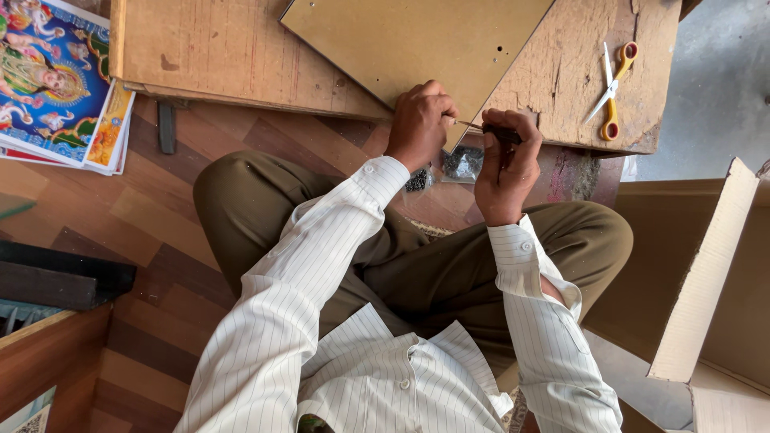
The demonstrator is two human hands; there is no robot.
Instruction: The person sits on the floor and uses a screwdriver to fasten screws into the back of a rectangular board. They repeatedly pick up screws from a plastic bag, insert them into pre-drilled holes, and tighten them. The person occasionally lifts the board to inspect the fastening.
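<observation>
Head view, looking down at a seated person. A low wooden table (241, 48) spans the top of the view; a tan board (409, 40) lies flat on it at an angle, one corner pointing toward the person and reaching past the table's near edge. An open cardboard box (706, 273) stands at the right, a stack of colourful prints (56, 80) at the upper left. Orange-handled scissors (611, 92) lie on the table's right end, blades pointing away from the person.

The left hand (419, 124) rests on the board's near corner, fingers curled tight. The right hand (505, 168) is closed around the dark handle of a screwdriver (485, 130). The tool's long axis runs nearly level, its thin shaft pointing left, tip meeting the left hand's fingertips at the board's edge. Two small clear bags of dark bits (461, 164) lie just beneath the hands.
</observation>
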